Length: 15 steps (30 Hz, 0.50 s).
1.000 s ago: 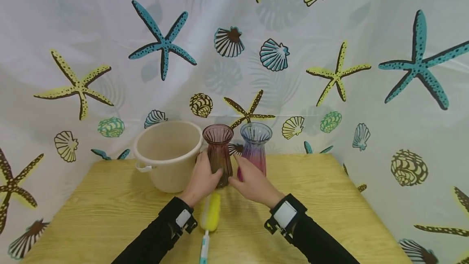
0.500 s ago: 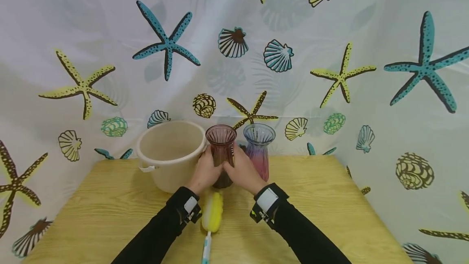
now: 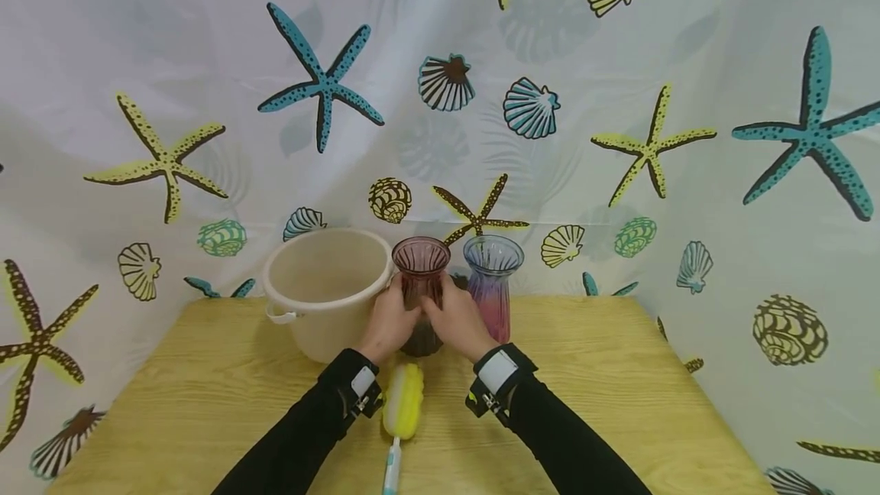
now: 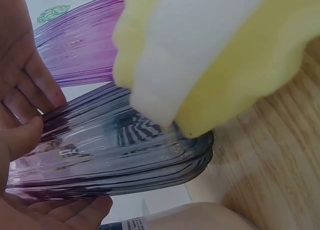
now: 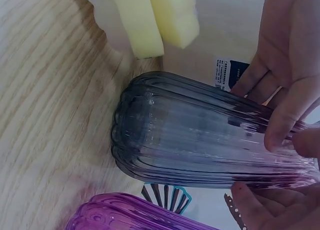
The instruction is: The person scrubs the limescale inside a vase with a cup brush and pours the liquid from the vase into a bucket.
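In the head view an upright, fluted glass vase (image 3: 422, 258) stands between the hands, plum at its flared rim and smoky grey toward its base. My left hand (image 3: 389, 321) grips its left side and my right hand (image 3: 459, 321) the right, thumbs in front, other fingers around the sides. Both wrist views show this dark vase (image 4: 115, 145) from close by, its scalloped base (image 5: 132, 130) near the wooden top. Just right of it stands a second glass vase (image 3: 493, 292), blue above and pink below. A yellow and white sponge brush (image 3: 404, 402) lies in front.
A cream bucket (image 3: 330, 304) with a white handle stands at the left, close beside the dark vase; a printed label (image 5: 227, 72) shows on it. The wooden table (image 3: 605, 388) ends at a shell and starfish patterned curtain (image 3: 440, 143) behind.
My right hand has moved left from in front of the blue and pink vase onto the dark vase. Both hands now grip it. The view has shifted slightly.
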Tool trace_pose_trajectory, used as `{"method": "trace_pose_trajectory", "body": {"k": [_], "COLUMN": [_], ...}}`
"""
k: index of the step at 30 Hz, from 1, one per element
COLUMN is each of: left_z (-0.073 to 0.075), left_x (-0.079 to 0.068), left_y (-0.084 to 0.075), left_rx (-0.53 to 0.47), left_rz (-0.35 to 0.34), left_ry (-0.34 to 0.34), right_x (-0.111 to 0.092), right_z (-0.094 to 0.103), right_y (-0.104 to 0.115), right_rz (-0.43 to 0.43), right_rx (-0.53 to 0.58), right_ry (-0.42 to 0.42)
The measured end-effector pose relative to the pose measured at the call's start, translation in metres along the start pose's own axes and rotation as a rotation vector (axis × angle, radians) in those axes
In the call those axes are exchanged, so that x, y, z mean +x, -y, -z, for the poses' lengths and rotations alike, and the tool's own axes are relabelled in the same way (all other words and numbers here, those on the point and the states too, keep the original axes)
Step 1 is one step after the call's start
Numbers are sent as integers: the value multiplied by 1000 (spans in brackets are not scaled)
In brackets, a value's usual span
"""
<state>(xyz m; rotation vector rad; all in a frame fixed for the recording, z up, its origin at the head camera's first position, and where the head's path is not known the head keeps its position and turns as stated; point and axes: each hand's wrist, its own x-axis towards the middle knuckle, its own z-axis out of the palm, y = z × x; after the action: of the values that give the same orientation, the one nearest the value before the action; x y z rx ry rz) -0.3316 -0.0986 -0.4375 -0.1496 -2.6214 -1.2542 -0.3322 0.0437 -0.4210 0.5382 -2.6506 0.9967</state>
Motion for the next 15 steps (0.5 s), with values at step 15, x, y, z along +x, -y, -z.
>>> {"method": "trace_pose_trajectory", "body": {"k": [15], "left_z": [4], "left_x": [-21], "left_y": [-10], "left_rx": [49], "left_rz": [-79], "left_ry": [-55], "right_x": [-22], "right_z": [7], "right_y": [-1], "right_rz": [99], "right_rx": [85], "right_ry": [-76]}}
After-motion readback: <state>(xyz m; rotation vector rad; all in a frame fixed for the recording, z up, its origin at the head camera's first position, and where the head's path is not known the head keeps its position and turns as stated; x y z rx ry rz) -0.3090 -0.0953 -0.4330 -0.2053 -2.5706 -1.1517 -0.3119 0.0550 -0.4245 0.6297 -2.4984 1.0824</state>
